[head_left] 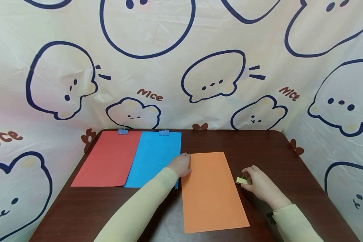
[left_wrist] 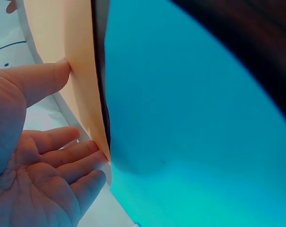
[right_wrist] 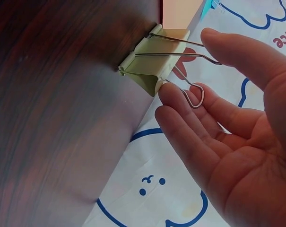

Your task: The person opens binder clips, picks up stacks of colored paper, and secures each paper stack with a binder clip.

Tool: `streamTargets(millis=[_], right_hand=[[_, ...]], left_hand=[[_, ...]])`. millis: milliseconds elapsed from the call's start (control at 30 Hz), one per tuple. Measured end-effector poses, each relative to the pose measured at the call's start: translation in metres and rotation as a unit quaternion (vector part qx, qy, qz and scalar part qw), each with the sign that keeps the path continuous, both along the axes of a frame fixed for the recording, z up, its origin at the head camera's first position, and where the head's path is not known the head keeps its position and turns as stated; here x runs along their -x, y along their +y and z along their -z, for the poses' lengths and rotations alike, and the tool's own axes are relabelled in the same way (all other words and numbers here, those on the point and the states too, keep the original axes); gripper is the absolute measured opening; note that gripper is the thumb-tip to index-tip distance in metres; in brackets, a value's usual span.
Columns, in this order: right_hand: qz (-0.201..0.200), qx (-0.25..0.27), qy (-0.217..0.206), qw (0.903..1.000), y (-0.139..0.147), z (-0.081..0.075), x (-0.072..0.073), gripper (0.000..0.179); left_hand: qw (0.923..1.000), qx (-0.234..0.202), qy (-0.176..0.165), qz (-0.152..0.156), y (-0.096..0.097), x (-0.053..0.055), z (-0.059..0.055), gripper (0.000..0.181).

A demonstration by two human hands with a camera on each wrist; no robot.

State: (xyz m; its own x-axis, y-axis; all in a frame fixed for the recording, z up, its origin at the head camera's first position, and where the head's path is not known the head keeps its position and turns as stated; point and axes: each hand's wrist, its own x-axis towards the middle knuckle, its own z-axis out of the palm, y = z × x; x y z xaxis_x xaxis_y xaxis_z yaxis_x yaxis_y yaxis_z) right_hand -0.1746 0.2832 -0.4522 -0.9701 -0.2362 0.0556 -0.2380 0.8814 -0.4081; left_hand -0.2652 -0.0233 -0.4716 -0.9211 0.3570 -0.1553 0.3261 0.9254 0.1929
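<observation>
An orange sheet of paper (head_left: pixel 213 193) lies on the table to the right of a blue sheet (head_left: pixel 157 151). My left hand (head_left: pixel 180 165) touches the orange sheet's upper left edge. In the left wrist view, the thumb and fairly straight fingertips of the left hand (left_wrist: pixel 43 165) meet that edge, beside the blue sheet (left_wrist: pixel 190 109). Just right of the orange sheet, my right hand (head_left: pixel 261 185) holds a pale yellow binder clip (head_left: pixel 241 180). The right wrist view has the thumb at one wire handle of the clip (right_wrist: pixel 154 59) and fingers at the other, its mouth facing away from the palm.
A red sheet (head_left: pixel 106 161) lies left of the blue one. Two blue binder clips (head_left: pixel 122 132) sit at the top edges of the red and blue sheets, along the table's far edge. A patterned curtain (head_left: pixel 169 77) hangs behind the dark wooden table (head_left: pixel 278 154).
</observation>
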Motion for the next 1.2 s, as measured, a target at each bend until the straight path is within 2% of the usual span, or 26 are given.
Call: streamTargets(millis=[467, 767, 1000, 1200], right_hand=[[0.002, 0.001, 0.003, 1.0, 0.001, 0.0, 0.0, 0.043], [0.0, 0.003, 0.002, 1.0, 0.002, 0.001, 0.001, 0.042], [-0.002, 0.004, 0.001, 1.0, 0.002, 0.002, 0.001, 0.041], [0.0, 0.005, -0.002, 1.0, 0.003, 0.002, 0.002, 0.042]], left_hand=[[0.9995, -0.01, 0.024, 0.019, 0.0, 0.002, 0.007, 0.073], [0.999, -0.045, 0.003, -0.002, -0.001, 0.006, 0.007, 0.083], [0.9983, -0.056, -0.019, -0.001, -0.001, 0.012, 0.007, 0.087], [0.9966, -0.077, -0.03, -0.001, -0.001, 0.013, 0.004, 0.089]])
